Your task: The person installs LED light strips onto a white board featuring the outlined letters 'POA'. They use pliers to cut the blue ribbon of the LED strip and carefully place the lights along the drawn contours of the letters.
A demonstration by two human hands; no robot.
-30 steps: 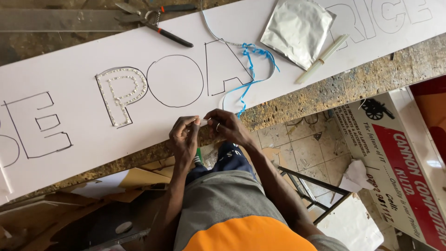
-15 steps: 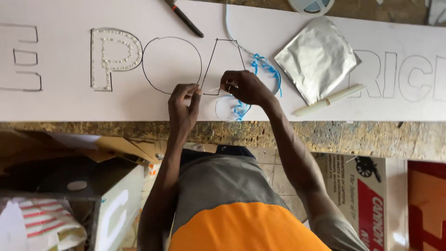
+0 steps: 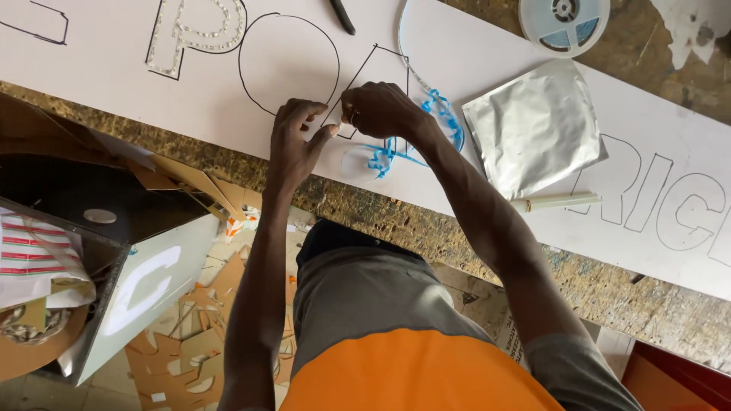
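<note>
Hands meet over the near edge of the white board (image 3: 472, 68) on the tabletop (image 3: 609, 289). The left hand (image 3: 295, 144) has its fingers curled, fingertips pressing the board beside the right; the right hand (image 3: 381, 110) is pinched shut on something small, too hidden to name. A thin strip (image 3: 407, 61) runs from the right hand away toward the far reel (image 3: 563, 23), its long axis pointing away from the body. Blue peeled backing (image 3: 445, 114) curls just right of that hand, nearer than the silver pouch (image 3: 537, 125).
</note>
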